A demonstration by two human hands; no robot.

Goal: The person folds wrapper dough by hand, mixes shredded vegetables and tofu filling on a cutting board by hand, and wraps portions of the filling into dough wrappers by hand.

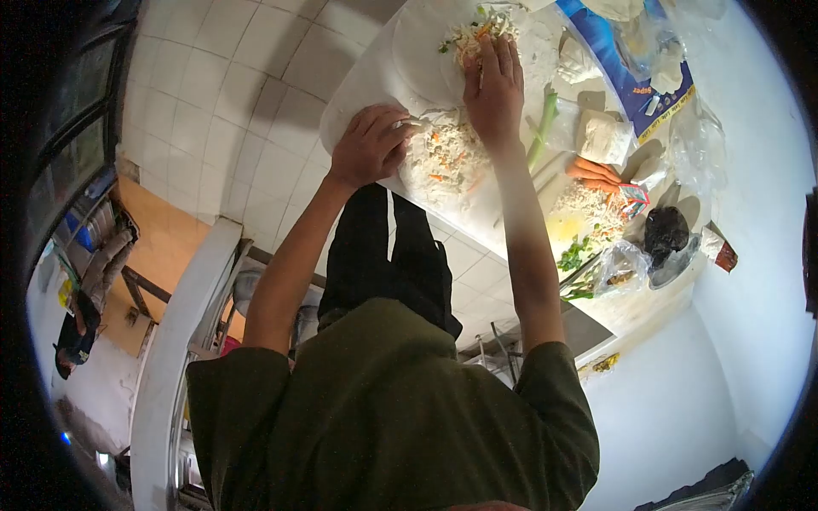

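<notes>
You are resting your right hand (496, 94) on the far heap (466, 44) of pale shreds, orange bits and greens, which is lying on the table (379, 72) beyond the near heap (445, 163). Its fingers are lying long over the shreds and its thumb is standing apart; the spread is presumably serving to keep loose pieces together. Your left hand (372, 146) is bearing on the left edge of the near heap with its fingers bent close together, seemingly to steady that side; whether they are clamped on the pale scrap there you are not showing clearly, so I cannot tell. The near heap itself is sitting in front of you, apparently for both hands to reach. To its right you are keeping a green stalk (543, 134), a white block (605, 136), carrots (594, 173) and a side heap (592, 204) of shreds, probably set aside to leave working room. As to containers, a clear bag (626, 255), right of the near heap and closer to you, is holding something brownish; a dark bag (667, 232) is lying just beyond that, its contents hidden. Farther right and beyond the near heap, a blue pack (626, 64) is lying under clear plastic (652, 38); what it is holding, I cannot tell.
</notes>
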